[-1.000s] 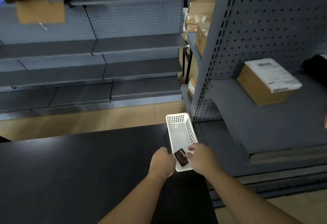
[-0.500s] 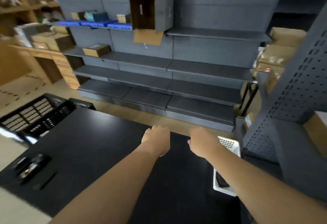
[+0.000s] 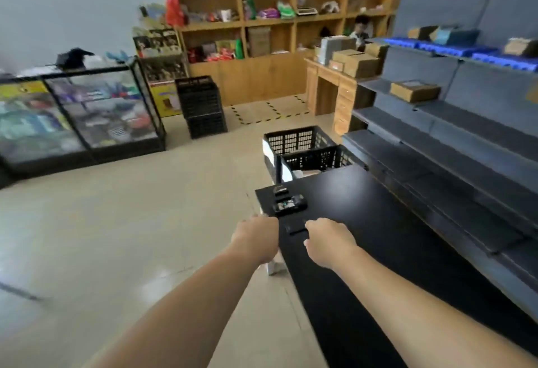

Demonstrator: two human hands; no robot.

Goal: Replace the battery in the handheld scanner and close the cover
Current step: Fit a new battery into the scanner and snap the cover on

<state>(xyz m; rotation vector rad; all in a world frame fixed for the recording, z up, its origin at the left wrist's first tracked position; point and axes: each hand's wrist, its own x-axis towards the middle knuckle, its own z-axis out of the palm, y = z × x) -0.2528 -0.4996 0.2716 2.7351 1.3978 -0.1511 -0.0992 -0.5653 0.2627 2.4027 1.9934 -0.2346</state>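
Observation:
The handheld scanner [image 3: 289,205] lies on its face near the far left corner of the black table [image 3: 378,222], its back open and the inside showing. A small black part [image 3: 281,191] lies just beyond it. A flat black piece [image 3: 295,227] lies nearer me, between my hands. My left hand [image 3: 256,241] hovers at the table's left edge, its back towards me and its fingers hidden. My right hand [image 3: 329,239] hangs over the table just right of the flat piece, fingers curled in, nothing visible in it.
Two black crates [image 3: 302,149] stand on the floor beyond the table's far end. Grey shelving [image 3: 436,146] runs along the right. A glass display case [image 3: 81,117] and a stack of black crates [image 3: 202,105] stand to the left, wooden shelves behind.
My view has swung left from the white basket, where a black battery was left, to the scanner's end of the table. Both hands moved with it and now flank the flat black piece.

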